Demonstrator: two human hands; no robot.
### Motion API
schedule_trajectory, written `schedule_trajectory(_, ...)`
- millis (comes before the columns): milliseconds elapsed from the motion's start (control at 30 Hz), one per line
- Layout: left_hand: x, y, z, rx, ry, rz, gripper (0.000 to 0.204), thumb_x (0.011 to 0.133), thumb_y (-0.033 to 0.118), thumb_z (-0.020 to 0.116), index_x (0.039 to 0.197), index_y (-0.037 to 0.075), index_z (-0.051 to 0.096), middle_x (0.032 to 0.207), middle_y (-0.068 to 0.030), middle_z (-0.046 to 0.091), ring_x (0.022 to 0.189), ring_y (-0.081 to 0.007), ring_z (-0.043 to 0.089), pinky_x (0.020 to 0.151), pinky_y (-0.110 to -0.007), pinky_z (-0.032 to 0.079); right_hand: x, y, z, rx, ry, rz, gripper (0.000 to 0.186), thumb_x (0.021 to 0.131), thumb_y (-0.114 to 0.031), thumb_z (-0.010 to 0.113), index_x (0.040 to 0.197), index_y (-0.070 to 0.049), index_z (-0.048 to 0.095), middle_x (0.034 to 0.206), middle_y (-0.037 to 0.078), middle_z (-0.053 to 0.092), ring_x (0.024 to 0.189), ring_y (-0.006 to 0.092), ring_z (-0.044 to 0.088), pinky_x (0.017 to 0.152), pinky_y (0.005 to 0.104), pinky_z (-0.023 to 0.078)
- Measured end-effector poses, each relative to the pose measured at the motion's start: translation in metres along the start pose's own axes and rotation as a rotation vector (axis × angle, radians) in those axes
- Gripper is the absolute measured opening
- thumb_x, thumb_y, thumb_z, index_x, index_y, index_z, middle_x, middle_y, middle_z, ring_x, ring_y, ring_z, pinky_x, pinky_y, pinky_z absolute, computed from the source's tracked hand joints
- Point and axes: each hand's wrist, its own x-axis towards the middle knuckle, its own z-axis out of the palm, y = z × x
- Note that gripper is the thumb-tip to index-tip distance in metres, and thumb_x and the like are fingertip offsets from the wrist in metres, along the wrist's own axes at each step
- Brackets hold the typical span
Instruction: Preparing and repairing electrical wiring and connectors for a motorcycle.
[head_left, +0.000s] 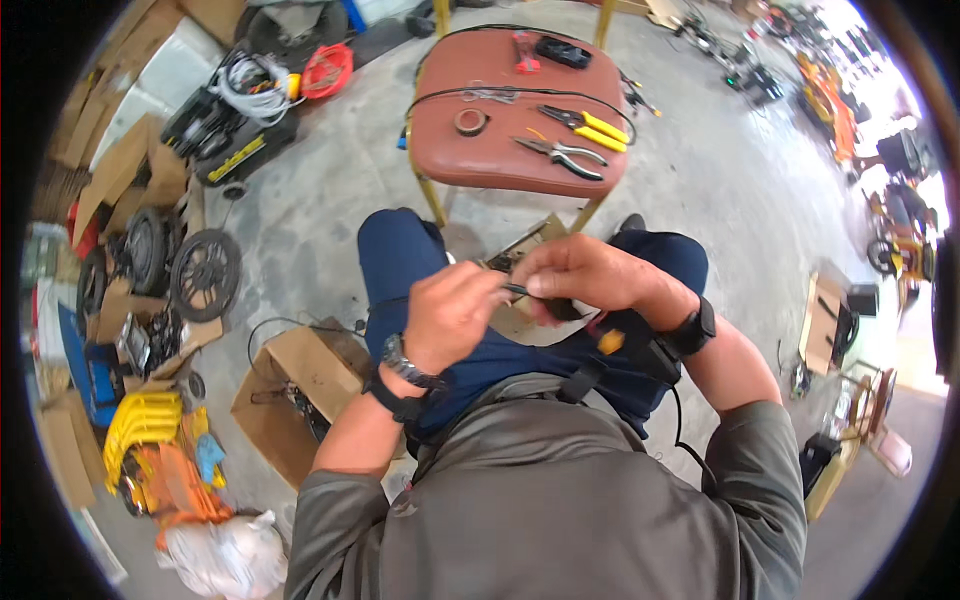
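Over my lap, my left hand [452, 312] is closed with its fingertips on a thin black cable [515, 289]. My right hand [585, 273] pinches the same cable close by, so the two hands nearly meet. Below the right hand a dark object, partly hidden, lies by my thigh. Next to it shows a yellow connector [610, 342] with a reddish wire. In front of my knees, a chair with a reddish-brown seat [445, 160] carries grey-handled pliers [565, 156], yellow-handled wire strippers [590, 128], a roll of tape [470, 122] and a small red tool [525, 52].
Another black cable [520, 88] crosses the chair seat, near a black object [563, 52]. An open cardboard box [270, 420] stands left of my legs. Wheels [205, 278], boxes and yellow and orange parts [150, 440] crowd the left floor. Machines line the far right.
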Motion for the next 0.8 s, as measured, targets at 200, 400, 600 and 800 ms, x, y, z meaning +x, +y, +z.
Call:
schedule_trajectory(200, 0.004, -0.009, -0.007, -0.178, 0.067, -0.267, 0.011, 0.075, 0.001, 0.067, 0.085, -0.001, 0.064, 0.067, -0.0078, 0.058, 0.056, -0.0162, 0.054, 0.052, -0.027, 0.042, -0.014, 0.027, -0.010, 0.627, 0.349, -0.216, 0.051, 0.097, -0.040, 0.036, 0.120, 0.003, 0.050, 0.115, 0.016, 0.059, 0.092, 0.0150, 0.057, 0.081, 0.0297, 0.046)
schedule_trajectory(400, 0.011, -0.016, -0.003, -0.202, 0.140, -0.370, 0.012, 0.076, 0.001, 0.068, 0.087, -0.003, 0.063, 0.068, -0.0080, 0.059, 0.058, -0.0152, 0.055, 0.055, -0.025, 0.043, -0.031, 0.027, -0.005, -0.196, 0.450, -0.577, 0.050, 0.085, -0.030, 0.062, 0.121, 0.003, 0.050, 0.118, 0.014, 0.058, 0.106, 0.0218, 0.057, 0.091, 0.0328, 0.043)
schedule_trajectory(600, 0.026, -0.009, 0.013, -0.031, 0.112, -0.121, 0.022, 0.073, 0.003, 0.070, 0.093, -0.001, 0.062, 0.076, -0.0094, 0.061, 0.065, -0.0192, 0.056, 0.058, -0.029, 0.045, -0.028, 0.008, 0.000, -0.358, 0.679, -0.347, 0.028, 0.085, -0.004, 0.054, 0.112, 0.001, 0.055, 0.085, 0.011, 0.066, 0.076, 0.0164, 0.063, 0.070, 0.0280, 0.049)
schedule_trajectory(800, 0.046, -0.004, 0.022, 0.124, 0.007, 0.116, 0.025, 0.071, 0.004, 0.071, 0.094, -0.001, 0.061, 0.076, -0.0123, 0.061, 0.065, -0.0202, 0.058, 0.058, -0.029, 0.046, -0.019, -0.015, -0.009, -0.482, 0.733, -0.431, 0.025, 0.084, -0.003, 0.054, 0.108, 0.001, 0.056, 0.080, 0.011, 0.065, 0.071, 0.0195, 0.062, 0.067, 0.0293, 0.049)
